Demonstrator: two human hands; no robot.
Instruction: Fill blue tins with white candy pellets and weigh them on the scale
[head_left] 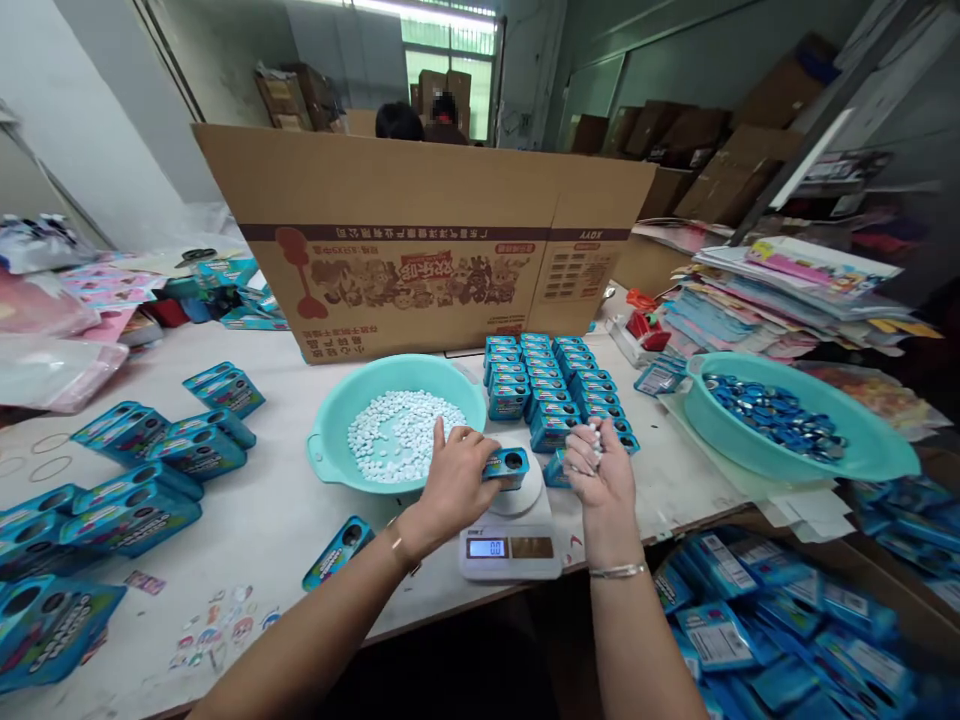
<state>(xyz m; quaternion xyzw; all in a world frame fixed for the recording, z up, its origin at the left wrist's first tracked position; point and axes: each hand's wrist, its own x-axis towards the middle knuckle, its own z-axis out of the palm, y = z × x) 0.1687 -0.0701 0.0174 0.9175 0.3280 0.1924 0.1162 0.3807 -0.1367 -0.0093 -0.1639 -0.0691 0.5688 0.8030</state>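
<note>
My left hand (456,468) grips a small blue candy box (507,470) by its left end, over the round plate of a white digital scale (510,553). The display reads 0.0. Whether the box touches the plate, I cannot tell. My right hand (609,468) is palm up to the right of the scale, its fingers curled around several white candies (596,437). Left of the scale, a turquoise basin (324,462) contains many white candies. Another blue box (339,552) lies on the table near my left forearm. Behind my hands, blue boxes (536,385) stand in rows.
A tall cardboard carton (420,200) stands across the back. At right, a second turquoise basin (750,455) holds blue, shiny pieces. Blue boxes (142,505) stand at left, and more packages (750,600) fill a carton at lower right. Paper stacks (795,310) lie back right.
</note>
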